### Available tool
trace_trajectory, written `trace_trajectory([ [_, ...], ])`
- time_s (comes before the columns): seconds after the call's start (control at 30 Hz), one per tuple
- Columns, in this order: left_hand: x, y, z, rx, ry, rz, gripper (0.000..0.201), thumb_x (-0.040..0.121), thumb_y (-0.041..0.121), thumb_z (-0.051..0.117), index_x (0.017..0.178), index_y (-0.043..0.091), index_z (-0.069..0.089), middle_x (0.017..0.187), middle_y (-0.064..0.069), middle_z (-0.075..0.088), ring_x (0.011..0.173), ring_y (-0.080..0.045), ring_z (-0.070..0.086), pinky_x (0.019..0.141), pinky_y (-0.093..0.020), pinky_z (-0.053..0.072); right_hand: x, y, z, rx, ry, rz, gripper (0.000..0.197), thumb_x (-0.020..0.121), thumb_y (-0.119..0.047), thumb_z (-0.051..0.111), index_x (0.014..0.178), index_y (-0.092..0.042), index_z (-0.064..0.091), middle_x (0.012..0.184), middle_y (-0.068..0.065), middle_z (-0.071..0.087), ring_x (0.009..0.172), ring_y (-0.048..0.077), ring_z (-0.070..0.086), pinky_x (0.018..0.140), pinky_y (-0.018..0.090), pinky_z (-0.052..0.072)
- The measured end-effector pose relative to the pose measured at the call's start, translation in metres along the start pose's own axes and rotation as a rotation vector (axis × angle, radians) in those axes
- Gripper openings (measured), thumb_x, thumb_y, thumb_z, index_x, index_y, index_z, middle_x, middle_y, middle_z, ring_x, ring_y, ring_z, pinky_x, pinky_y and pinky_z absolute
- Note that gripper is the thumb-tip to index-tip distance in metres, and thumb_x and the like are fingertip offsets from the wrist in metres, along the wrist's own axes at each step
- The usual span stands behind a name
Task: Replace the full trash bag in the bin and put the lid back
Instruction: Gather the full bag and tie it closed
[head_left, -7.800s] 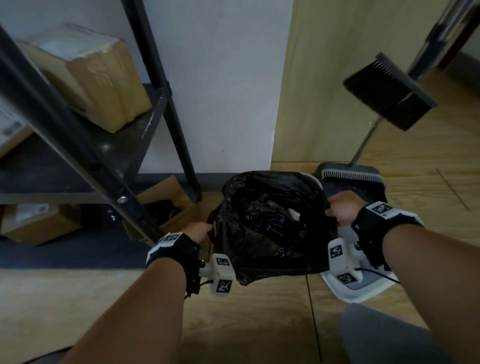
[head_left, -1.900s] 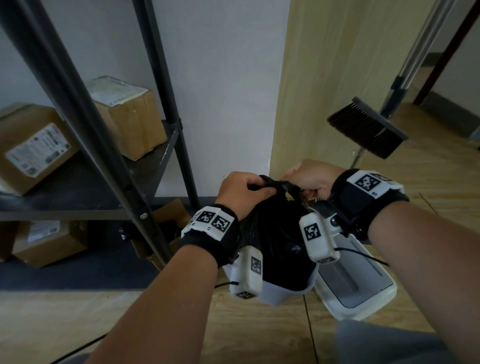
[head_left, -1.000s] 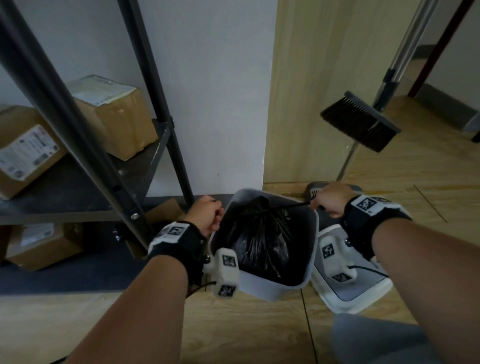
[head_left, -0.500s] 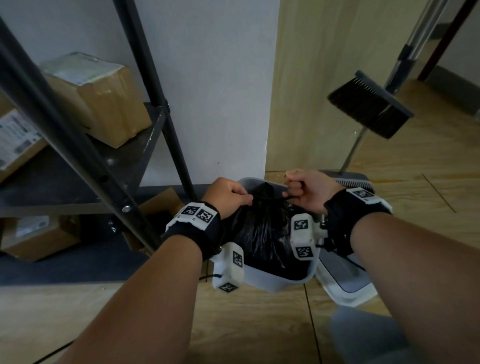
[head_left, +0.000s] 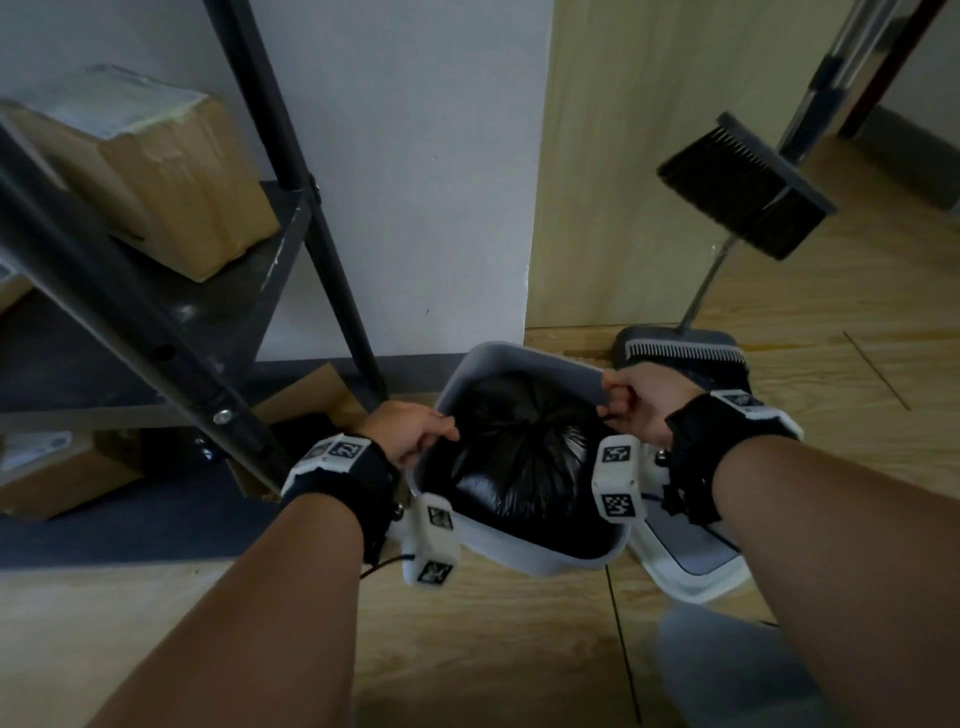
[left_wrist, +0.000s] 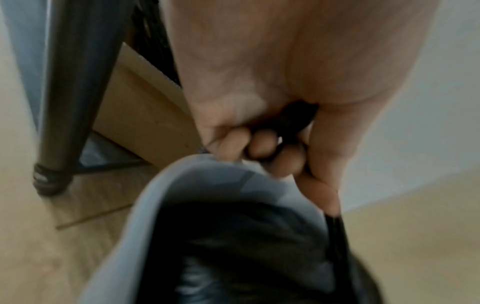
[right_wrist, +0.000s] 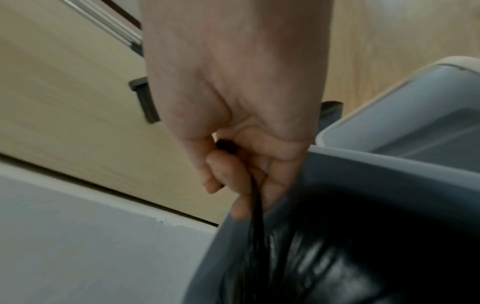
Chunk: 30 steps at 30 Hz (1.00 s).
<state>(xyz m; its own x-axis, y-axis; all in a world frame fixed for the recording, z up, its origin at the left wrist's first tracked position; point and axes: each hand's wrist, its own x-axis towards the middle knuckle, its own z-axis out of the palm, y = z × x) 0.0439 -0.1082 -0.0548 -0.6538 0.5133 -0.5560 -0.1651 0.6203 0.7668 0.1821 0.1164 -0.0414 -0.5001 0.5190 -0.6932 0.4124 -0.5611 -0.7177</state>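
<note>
Two hands grip drawn-out black strands — left hand and right hand pulling opposite ends of the tied black plastic trash bag, which sits inside the grey plastic bin; white lid lies on the floor alongside.

Bin: grey plastic, rounded-square, open-topped; it stands on the wooden floor near the white wall, tilted toward the camera.
Trash bag: glossy black plastic, full and bulging, sitting inside the bin; its mouth is gathered shut at the top, with creases fanning out from the centre.
Bag ends: two thin black strands drawn taut to opposite sides over the bin's rim.
Lid: white frame with a grey panel, lying flat on the floor, just beside the bin's right side.
</note>
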Motion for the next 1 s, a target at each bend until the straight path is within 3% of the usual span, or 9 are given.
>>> trace_trajectory([
  [0.17, -0.004, 0.028, 0.007, -0.534, -0.154, 0.059, 0.035, 0.096, 0.008, 0.042, 0.062, 0.008, 0.05, 0.088, -0.005, 0.067, 0.077, -0.015, 0.06, 0.072, -0.019, 0.05, -0.016, -0.03, 0.016, -0.075, -0.173, -0.111, 0.026, 0.097, -0.015, 0.05, 0.072, -0.01, 0.054, 0.05, 0.001, 0.049, 0.054, 0.018, 0.051, 0.064, 0.031, 0.05],
  [0.27, -0.002, 0.036, 0.025, -0.663, -0.176, 0.091, 0.033, 0.098, 0.011, 0.041, 0.067, 0.005, 0.052, 0.068, -0.009, 0.07, 0.068, -0.02, 0.068, 0.072, -0.026, 0.055, -0.032, -0.045, 0.03, -0.176, -0.302, -0.149, 0.026, 0.097, -0.015, 0.05, 0.073, -0.011, 0.056, 0.052, 0.001, 0.057, 0.052, 0.015, 0.058, 0.067, 0.029, 0.051],
  [0.33, -0.002, 0.039, 0.035, -0.617, -0.133, 0.117, 0.022, 0.095, 0.007, 0.049, 0.077, 0.003, 0.06, 0.06, -0.005, 0.067, 0.06, -0.016, 0.067, 0.068, -0.024, 0.054, -0.04, -0.053, 0.037, -0.266, -0.382, -0.188, 0.024, 0.096, -0.015, 0.051, 0.073, -0.011, 0.057, 0.063, 0.003, 0.059, 0.059, 0.015, 0.061, 0.07, 0.027, 0.05],
  [0.43, -0.005, 0.042, 0.04, -0.478, -0.123, 0.159, 0.017, 0.085, -0.009, 0.059, 0.087, 0.007, 0.065, 0.076, -0.004, 0.067, 0.066, -0.012, 0.067, 0.067, -0.017, 0.056, -0.049, -0.063, 0.04, -0.386, -0.464, -0.268, 0.014, 0.093, -0.013, 0.057, 0.081, -0.01, 0.063, 0.077, 0.005, 0.065, 0.072, 0.017, 0.064, 0.082, 0.03, 0.053],
  [0.5, -0.001, 0.041, 0.04, -0.366, -0.119, 0.17, 0.025, 0.078, -0.012, 0.065, 0.089, 0.011, 0.068, 0.088, -0.005, 0.07, 0.083, -0.018, 0.069, 0.083, -0.025, 0.057, -0.053, -0.069, 0.04, -0.437, -0.463, -0.325, 0.008, 0.091, -0.011, 0.06, 0.087, -0.008, 0.067, 0.084, 0.006, 0.069, 0.078, 0.016, 0.066, 0.09, 0.032, 0.052],
  [0.6, -0.003, 0.043, 0.044, -0.116, -0.052, 0.212, 0.025, 0.067, 0.007, 0.079, 0.091, 0.015, 0.074, 0.096, -0.007, 0.076, 0.097, -0.024, 0.07, 0.098, -0.04, 0.052, -0.056, -0.078, 0.041, -0.461, -0.437, -0.402, 0.008, 0.088, -0.011, 0.064, 0.089, -0.007, 0.07, 0.087, 0.005, 0.072, 0.082, 0.014, 0.068, 0.088, 0.029, 0.051],
  [0.7, -0.006, 0.048, 0.051, 0.061, 0.048, 0.288, 0.022, 0.072, 0.017, 0.078, 0.092, 0.008, 0.073, 0.087, -0.011, 0.077, 0.083, -0.021, 0.072, 0.09, -0.034, 0.055, -0.059, -0.082, 0.045, -0.51, -0.448, -0.447, 0.006, 0.087, -0.009, 0.065, 0.088, -0.006, 0.071, 0.085, 0.003, 0.073, 0.078, 0.009, 0.069, 0.077, 0.021, 0.051],
  [0.83, -0.009, 0.052, 0.054, 0.078, 0.056, 0.335, 0.021, 0.079, 0.014, 0.073, 0.098, 0.006, 0.071, 0.074, -0.008, 0.073, 0.067, -0.014, 0.067, 0.08, -0.027, 0.051, -0.061, -0.08, 0.053, -0.541, -0.462, -0.472, 0.005, 0.084, -0.009, 0.068, 0.088, -0.006, 0.071, 0.084, 0.004, 0.074, 0.08, 0.01, 0.069, 0.08, 0.023, 0.052],
  [1.0, -0.009, 0.055, 0.052, 0.09, 0.021, 0.321, 0.047, 0.067, 0.022, 0.083, 0.111, 0.01, 0.068, 0.103, -0.003, 0.073, 0.093, -0.015, 0.069, 0.087, -0.026, 0.052, -0.061, -0.08, 0.058, -0.543, -0.467, -0.482, 0.004, 0.084, -0.009, 0.068, 0.086, -0.008, 0.072, 0.084, 0.004, 0.074, 0.08, 0.01, 0.069, 0.082, 0.024, 0.051],
])
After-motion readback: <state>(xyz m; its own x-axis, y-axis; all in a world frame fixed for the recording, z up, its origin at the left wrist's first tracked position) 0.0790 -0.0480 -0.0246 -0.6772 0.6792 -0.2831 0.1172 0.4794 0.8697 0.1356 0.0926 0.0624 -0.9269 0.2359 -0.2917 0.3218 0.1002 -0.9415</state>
